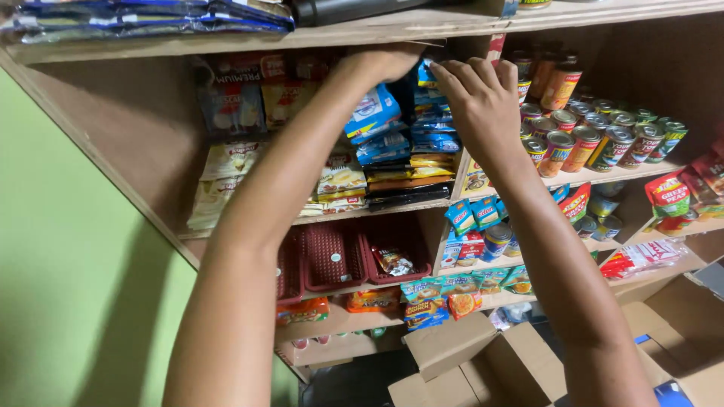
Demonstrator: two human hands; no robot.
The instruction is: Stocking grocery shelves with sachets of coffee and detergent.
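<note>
**Hands working blue packets on the upper shelf**

Cardboard boxes point(483, 362) are lying open nearest the camera, at about five o'clock, with both bare arms rising from the bottom edge toward twelve o'clock. Past them, red baskets point(332, 256) are sitting on a lower shelf, mostly bare but for one small packet.

Further up, the right hand point(483, 98) is resting with fingers spread and loosely curled against the stack of blue packets point(434, 124), touching it rather than gripping. The left hand point(385, 62) is reaching in just under the shelf board point(362, 34); its fingers are tucked out of sight, so whether they are grasping anything cannot be told. A blue-and-white packet point(373, 113) is tilting just below that wrist.

Steadying the stack with the right palm while the left is easing packets in flat would likely be keeping the pile from sliding.

Cans point(596, 136) are standing in rows at two o'clock, beyond a divider. What is lying behind the packets is hidden.
</note>
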